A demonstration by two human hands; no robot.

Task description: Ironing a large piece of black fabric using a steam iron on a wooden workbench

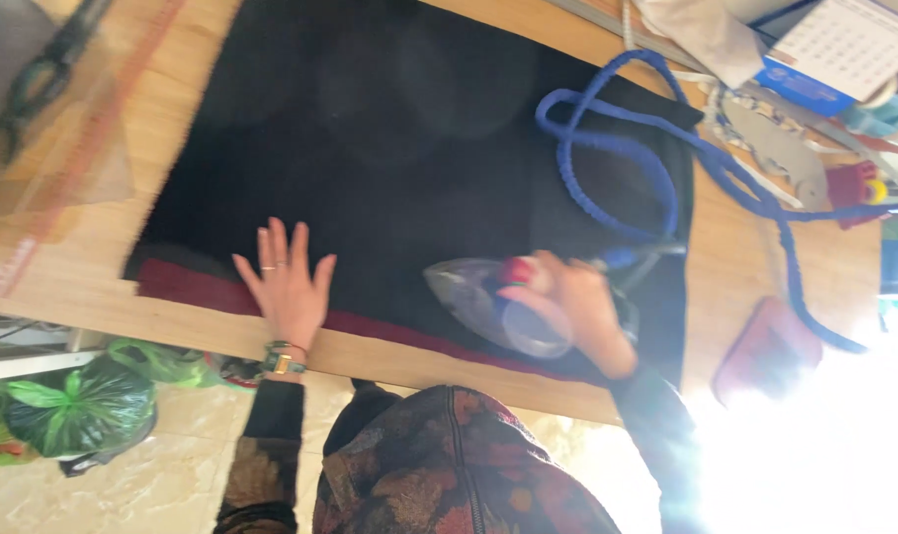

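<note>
Two hands are on a big black cloth [399, 148] that lies spread out on a wooden desk [755, 267]. The left hand [289, 282] is flat on the cloth near the desk's front edge, with its fingers spread wide and nothing in it. A ring is on one finger and a watch [283, 360] sits on the wrist. The right hand [572, 302] is wrapped around the handle of an iron [493, 302]. The iron rests on the cloth, and its pointed tip faces the left hand. A dark red strip [192, 282] runs along the cloth's near edge. A blue cord [617, 158] loops over the cloth behind the iron and runs off across the desk. A red pad [765, 351] lies on the desk beside the cloth. Green plastic bags [83, 405] sit on the floor below the desk.
</note>
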